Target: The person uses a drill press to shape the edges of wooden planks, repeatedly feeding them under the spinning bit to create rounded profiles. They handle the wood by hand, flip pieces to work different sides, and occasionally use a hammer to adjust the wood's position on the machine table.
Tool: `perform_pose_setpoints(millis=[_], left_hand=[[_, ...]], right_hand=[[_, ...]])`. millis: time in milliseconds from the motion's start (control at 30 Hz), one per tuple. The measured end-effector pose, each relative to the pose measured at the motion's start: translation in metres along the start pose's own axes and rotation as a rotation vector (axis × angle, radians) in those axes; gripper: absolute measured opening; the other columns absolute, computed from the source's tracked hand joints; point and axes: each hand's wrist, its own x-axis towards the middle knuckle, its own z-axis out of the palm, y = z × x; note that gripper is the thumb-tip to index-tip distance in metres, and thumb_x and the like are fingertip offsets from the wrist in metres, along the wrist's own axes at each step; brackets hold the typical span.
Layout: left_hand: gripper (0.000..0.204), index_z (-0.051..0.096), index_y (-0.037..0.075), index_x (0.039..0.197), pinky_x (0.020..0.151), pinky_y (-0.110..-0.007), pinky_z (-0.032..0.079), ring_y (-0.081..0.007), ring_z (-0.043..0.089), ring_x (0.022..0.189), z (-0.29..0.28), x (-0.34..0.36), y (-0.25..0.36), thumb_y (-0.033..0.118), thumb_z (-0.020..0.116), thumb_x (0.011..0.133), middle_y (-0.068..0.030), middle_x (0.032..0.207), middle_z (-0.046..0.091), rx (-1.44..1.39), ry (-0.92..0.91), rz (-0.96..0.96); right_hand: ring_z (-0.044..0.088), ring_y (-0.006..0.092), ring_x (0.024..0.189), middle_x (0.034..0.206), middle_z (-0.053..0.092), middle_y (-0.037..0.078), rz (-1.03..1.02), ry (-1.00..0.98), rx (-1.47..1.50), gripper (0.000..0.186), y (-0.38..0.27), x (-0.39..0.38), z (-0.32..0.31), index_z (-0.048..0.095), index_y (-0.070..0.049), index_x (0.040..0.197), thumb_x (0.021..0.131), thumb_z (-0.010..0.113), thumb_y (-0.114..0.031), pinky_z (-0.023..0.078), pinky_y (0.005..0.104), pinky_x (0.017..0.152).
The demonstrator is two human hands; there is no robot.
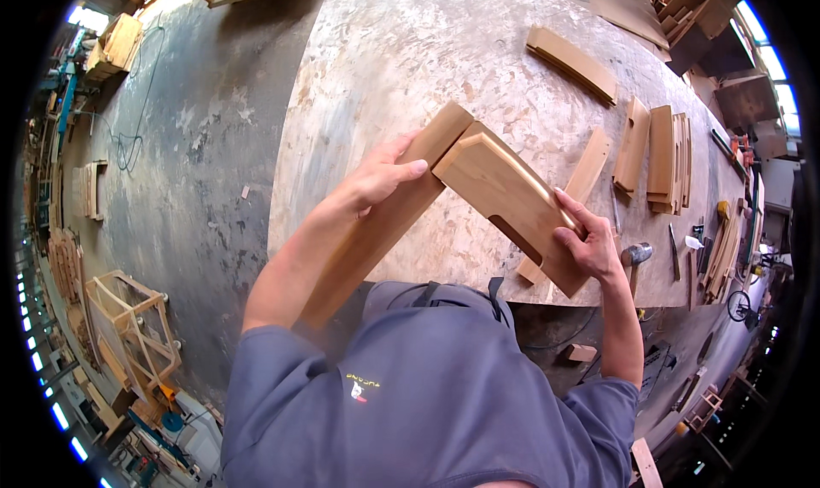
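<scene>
Left hand [376, 180] fingers [408, 169] are curling narrow over the upper end of a long flat wooden slat [384, 223], thumb on its top face; right hand [589, 240] fingers [568, 206] are clamping the lower right end of a notched wooden block [504, 202]. I'm watching both pieces being held just above the near edge of the chipboard workbench [401, 52], block's rounded end butting against the slat near its top, the two making a corner. Slat is running down-left toward the person's grey shirt [427, 394].

Outward: a hammer [636, 253] is lying just beside the right wrist, a short wood strip [585, 176] behind the block, a stack of cut wood pieces [662, 159] farther right, one curved piece [572, 61] well apart toward the far edge. A wooden frame [128, 326] is standing on the concrete floor at left.

Risk, my read: the joint isn't visibly pinned, so w/ grip only at the ends, the block could be slipping off the slat's edge or pivoting, pinching left fingertips. Block's overhang past the bench edge could mean a drop to the floor.

Hard to tell: slat's lower end is hiding behind the left forearm; whether pieces actually interlock or merely touch, can't say. Tools at far right are too warped by the lens rim to ID.
</scene>
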Motion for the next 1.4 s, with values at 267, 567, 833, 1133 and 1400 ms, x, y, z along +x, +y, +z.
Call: perform_pose_setpoints(millis=[267, 567, 833, 1133, 1400], left_hand=[[0.059, 0.041, 0.004, 0.162, 0.115, -0.034, 0.043, -0.0168, 0.057, 0.134, 0.001, -0.001, -0.026, 0.013, 0.059, 0.107, -0.0081, 0.149, 0.060, -0.052, 0.002, -0.060], [0.060, 0.046, 0.001, 0.159, 0.114, -0.035, 0.043, -0.0174, 0.058, 0.131, 0.007, -0.006, -0.041, 0.013, 0.060, 0.102, -0.0092, 0.145, 0.062, 0.115, -0.012, 0.033], [0.055, 0.051, -0.001, 0.153, 0.110, -0.037, 0.049, -0.0207, 0.062, 0.127, -0.016, -0.001, -0.055, 0.015, 0.067, 0.103, -0.0121, 0.140, 0.066, 0.138, 0.246, 0.160], [0.050, 0.049, -0.002, 0.153, 0.105, -0.034, 0.052, -0.0180, 0.063, 0.122, -0.064, -0.012, -0.062, 0.010, 0.061, 0.105, -0.0119, 0.138, 0.065, -0.043, 0.428, 0.175], [0.050, 0.049, -0.002, 0.153, 0.104, -0.033, 0.051, -0.0178, 0.064, 0.121, -0.094, -0.024, -0.092, 0.010, 0.061, 0.105, -0.0110, 0.137, 0.065, -0.105, 0.577, 0.080]], right_hand=[[0.049, 0.0049, 0.068, 0.072, 0.057, -0.002, 0.105, -0.058, 0.004, 0.068, 0.030, 0.002, 0.018, 0.060, -0.014, 0.154, 0.089, 0.072, 0.000, 0.046, 0.0228, 0.068], [0.036, 0.0034, 0.064, 0.070, 0.041, -0.010, 0.178, -0.063, 0.125, 0.068, 0.036, -0.013, 0.028, 0.061, -0.015, 0.153, 0.089, 0.072, 0.002, 0.037, 0.0222, 0.062], [0.069, 0.0101, 0.087, 0.098, 0.076, 0.006, 0.272, 0.179, 0.557, 0.042, 0.069, -0.006, 0.039, 0.067, 0.003, 0.135, 0.095, 0.074, -0.008, 0.057, 0.0268, 0.082], [0.069, 0.0278, 0.116, 0.122, 0.069, 0.011, 0.553, 0.316, 1.818, 0.027, 0.054, 0.147, 0.203, 0.063, -0.005, 0.126, 0.101, 0.072, -0.007, 0.061, 0.0477, 0.106], [0.072, 0.0277, 0.112, 0.126, 0.070, 0.015, 0.673, -0.023, 1.450, 0.028, 0.068, 0.171, 0.233, 0.064, 0.002, 0.126, 0.105, 0.070, -0.015, 0.062, 0.0420, 0.100]])
